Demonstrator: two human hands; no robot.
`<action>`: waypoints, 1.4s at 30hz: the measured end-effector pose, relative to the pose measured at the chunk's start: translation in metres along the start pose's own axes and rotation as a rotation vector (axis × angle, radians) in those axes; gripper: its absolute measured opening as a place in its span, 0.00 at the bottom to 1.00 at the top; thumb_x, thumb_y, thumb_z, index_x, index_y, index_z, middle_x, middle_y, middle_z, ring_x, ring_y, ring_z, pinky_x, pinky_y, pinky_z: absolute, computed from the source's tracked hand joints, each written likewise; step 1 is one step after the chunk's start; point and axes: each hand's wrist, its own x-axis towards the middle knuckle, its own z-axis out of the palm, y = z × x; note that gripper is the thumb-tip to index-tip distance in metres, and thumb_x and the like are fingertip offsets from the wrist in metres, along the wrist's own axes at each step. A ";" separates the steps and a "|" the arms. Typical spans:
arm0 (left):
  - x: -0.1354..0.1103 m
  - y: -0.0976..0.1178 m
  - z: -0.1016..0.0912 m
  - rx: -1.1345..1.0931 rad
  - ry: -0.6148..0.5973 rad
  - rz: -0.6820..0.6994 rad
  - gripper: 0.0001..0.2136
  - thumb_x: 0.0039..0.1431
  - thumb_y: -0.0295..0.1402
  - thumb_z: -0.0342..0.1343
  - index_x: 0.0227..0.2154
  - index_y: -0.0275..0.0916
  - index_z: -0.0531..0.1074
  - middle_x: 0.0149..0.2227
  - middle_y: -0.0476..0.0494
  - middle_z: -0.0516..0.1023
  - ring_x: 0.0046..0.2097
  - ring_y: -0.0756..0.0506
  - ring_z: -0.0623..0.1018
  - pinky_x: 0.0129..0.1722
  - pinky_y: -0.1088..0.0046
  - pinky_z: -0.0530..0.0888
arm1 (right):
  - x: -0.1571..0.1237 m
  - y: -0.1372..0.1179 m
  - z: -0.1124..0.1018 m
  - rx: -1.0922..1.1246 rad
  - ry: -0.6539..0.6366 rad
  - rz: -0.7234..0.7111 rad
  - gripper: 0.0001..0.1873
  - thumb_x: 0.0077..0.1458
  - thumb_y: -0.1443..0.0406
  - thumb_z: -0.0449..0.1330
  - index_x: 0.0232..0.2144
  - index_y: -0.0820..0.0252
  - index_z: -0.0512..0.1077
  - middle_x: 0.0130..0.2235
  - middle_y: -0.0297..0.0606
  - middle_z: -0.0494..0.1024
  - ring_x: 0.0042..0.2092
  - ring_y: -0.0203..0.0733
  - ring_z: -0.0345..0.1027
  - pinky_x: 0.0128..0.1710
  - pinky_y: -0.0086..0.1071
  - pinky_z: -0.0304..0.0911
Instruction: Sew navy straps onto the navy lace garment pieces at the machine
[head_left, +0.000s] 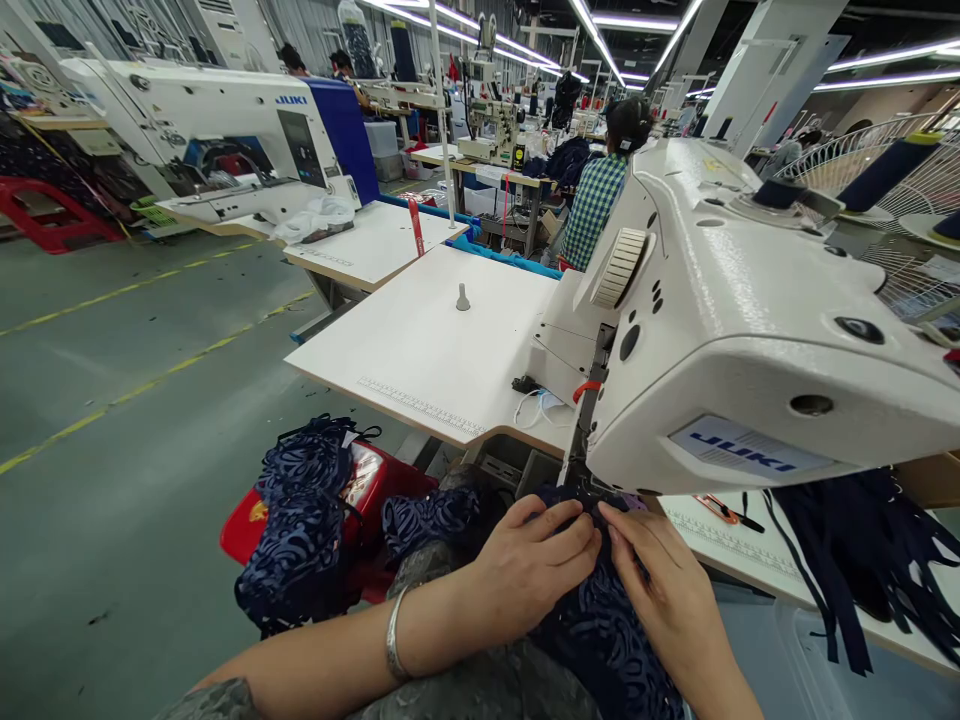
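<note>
Both hands work close together on a dark navy patterned garment (pixel 600 625) under the head of a white sewing machine (pixel 750 330). My left hand (pixel 536 565) grips the cloth from the left, fingers bent and tips pressed on it. From the right, my right hand (pixel 660 570) pinches the same cloth with thumb and forefinger near the needle area. The needle itself is hidden behind the machine head and fingers. The garment hangs down over my lap, and another part of navy patterned cloth (pixel 427 520) lies left of my left hand.
A red stool (pixel 375 480) at the left bears a pile of navy garments (pixel 300 520). Navy straps (pixel 862 550) hang over the right table edge, beside orange-handled snips (pixel 716 508). Behind the machine is a white tabletop (pixel 442 340). A person in a checked shirt (pixel 596 205) sits farther back.
</note>
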 end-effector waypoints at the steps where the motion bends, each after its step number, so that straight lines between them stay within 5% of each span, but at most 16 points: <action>1: 0.000 0.000 0.000 0.006 0.003 0.004 0.13 0.64 0.23 0.47 0.48 0.37 0.71 0.49 0.45 0.77 0.54 0.46 0.69 0.47 0.66 0.62 | 0.000 0.001 0.000 -0.006 -0.007 -0.004 0.20 0.62 0.72 0.51 0.55 0.57 0.65 0.41 0.41 0.77 0.44 0.45 0.71 0.44 0.40 0.69; 12: 0.001 0.002 -0.005 0.066 -0.031 0.018 0.14 0.63 0.24 0.47 0.50 0.35 0.70 0.49 0.44 0.76 0.55 0.45 0.69 0.46 0.67 0.61 | -0.002 0.009 -0.010 0.082 -0.186 -0.007 0.22 0.64 0.71 0.48 0.58 0.54 0.61 0.44 0.43 0.75 0.47 0.47 0.69 0.47 0.44 0.68; 24: -0.001 0.002 -0.003 0.028 -0.029 0.022 0.14 0.64 0.24 0.46 0.49 0.35 0.70 0.50 0.42 0.76 0.56 0.44 0.68 0.48 0.66 0.61 | -0.003 0.003 -0.012 0.080 -0.086 0.073 0.18 0.64 0.69 0.49 0.55 0.53 0.63 0.47 0.42 0.75 0.48 0.43 0.71 0.43 0.33 0.71; 42: -0.001 0.002 0.003 -0.002 0.018 0.004 0.14 0.64 0.23 0.47 0.50 0.35 0.70 0.50 0.43 0.76 0.56 0.44 0.69 0.48 0.66 0.60 | -0.004 0.003 0.000 0.016 -0.077 0.027 0.20 0.64 0.70 0.50 0.56 0.54 0.63 0.45 0.42 0.76 0.47 0.47 0.70 0.44 0.40 0.69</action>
